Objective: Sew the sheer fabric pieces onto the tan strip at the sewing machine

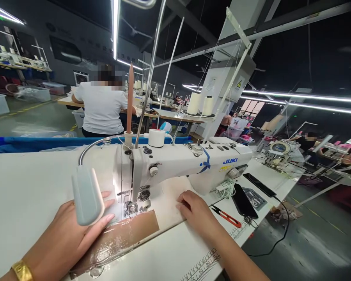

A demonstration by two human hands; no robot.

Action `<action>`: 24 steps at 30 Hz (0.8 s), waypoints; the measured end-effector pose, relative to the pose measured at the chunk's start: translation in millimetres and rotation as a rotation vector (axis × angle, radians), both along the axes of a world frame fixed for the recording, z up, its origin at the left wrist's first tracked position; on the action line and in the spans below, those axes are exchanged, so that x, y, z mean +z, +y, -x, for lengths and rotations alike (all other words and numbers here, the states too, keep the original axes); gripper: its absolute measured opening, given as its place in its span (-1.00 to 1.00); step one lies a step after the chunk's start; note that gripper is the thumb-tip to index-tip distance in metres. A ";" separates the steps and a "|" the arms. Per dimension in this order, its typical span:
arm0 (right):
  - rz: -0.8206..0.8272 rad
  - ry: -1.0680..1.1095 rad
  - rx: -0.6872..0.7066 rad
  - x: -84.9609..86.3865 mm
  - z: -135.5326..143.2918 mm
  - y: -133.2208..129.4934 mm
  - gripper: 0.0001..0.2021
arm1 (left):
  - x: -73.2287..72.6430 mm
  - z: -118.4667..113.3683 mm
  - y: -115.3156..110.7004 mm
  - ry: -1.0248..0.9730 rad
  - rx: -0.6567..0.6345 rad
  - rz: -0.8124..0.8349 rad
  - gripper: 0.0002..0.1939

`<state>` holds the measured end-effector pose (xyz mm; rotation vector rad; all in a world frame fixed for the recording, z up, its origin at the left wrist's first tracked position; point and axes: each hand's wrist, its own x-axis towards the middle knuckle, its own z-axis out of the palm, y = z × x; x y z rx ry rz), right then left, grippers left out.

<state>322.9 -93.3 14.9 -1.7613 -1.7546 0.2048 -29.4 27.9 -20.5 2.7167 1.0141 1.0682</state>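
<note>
My left hand [67, 230] lies on the left of the sewing machine [175, 160], its fingers spread and pointing towards the presser foot [131, 208]. A pale lamp head [87, 195] on a bent metal neck covers part of this hand. Under the light by my fingertips, I cannot make out any separate cloth. A brown, clear-covered plate [128, 234] lies along the front of the bed beside my left thumb. My right hand [195, 210] rests on the cream bed under the machine's arm, its fingers curled in; whatever they hold is hidden.
Right of the machine lie red-handled thread snips [226, 216], a black phone [244, 201], another phone on a cable [259, 184] and a coiled pale cord [225, 189]. A printed ruler [203, 265] runs along the table edge. Ahead, a person in a white shirt [102, 109] sits.
</note>
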 end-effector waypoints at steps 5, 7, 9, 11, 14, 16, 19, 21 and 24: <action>-0.044 0.088 0.002 0.1 -5.8 1.6 -0.75 | 8.1 -11.9 -22.2 -0.029 0.020 0.003 -0.68; -0.067 0.116 -0.003 1.9 -6.8 -0.1 -0.74 | 13.0 -14.7 -31.4 -0.059 0.005 0.074 -0.72; -0.092 0.139 -0.015 3.2 -8.1 -1.4 -0.78 | 20.1 -19.0 -40.4 -0.057 -0.058 0.195 -0.74; -0.115 0.158 -0.025 3.9 -9.5 -1.8 -0.83 | 28.3 -24.8 -48.1 -0.035 -0.161 0.310 -0.71; -0.143 0.176 -0.025 4.8 -8.4 -2.3 -0.82 | 37.8 -33.8 -55.6 0.024 -0.320 0.440 -0.73; -0.163 0.186 -0.027 5.9 0.0 -5.7 -0.79 | 39.0 -39.7 -59.2 0.050 -0.370 0.611 -0.75; -0.205 0.177 0.046 8.6 29.5 -19.3 -0.79 | 33.1 -49.7 -66.9 -0.139 -0.316 1.089 -0.52; -0.245 0.135 0.243 11.6 53.4 -31.9 -0.79 | 27.9 -55.4 -72.9 -0.328 -0.251 1.356 -0.26; -0.204 0.186 0.486 16.1 73.1 -45.4 -0.84 | 25.9 -53.9 -77.3 -0.390 -0.178 1.417 -0.24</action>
